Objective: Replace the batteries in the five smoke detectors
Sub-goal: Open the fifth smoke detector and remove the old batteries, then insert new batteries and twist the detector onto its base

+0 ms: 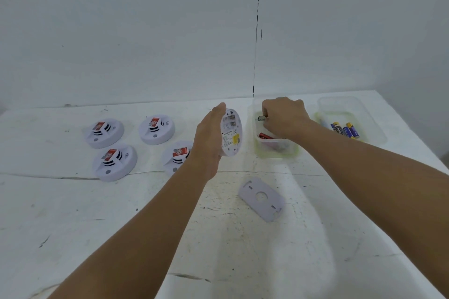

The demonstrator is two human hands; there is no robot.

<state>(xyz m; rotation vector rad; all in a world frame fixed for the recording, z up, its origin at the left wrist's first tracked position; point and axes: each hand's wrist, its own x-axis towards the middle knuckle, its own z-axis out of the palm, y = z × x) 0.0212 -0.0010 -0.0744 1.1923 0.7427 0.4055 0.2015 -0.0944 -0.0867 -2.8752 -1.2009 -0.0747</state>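
My left hand (209, 136) holds a white smoke detector (230, 132) on edge above the table, its open back with the battery bay facing right. My right hand (283, 116) is over a clear plastic tub (274, 153) and pinches a battery (262, 118) by its end; a red battery (264, 136) lies in that tub. The detector's grey mounting plate (262, 198) lies flat on the table in front. Several more detectors with red labels sit at the left, such as one at the far left (104, 132) and another half hidden behind my left wrist (176, 156).
A second clear tub (364, 109) at the right holds blue and yellow batteries (345, 130). The table (218, 250) is white and scuffed, and it ends at a white wall behind. The table's right edge runs diagonally past the second tub.
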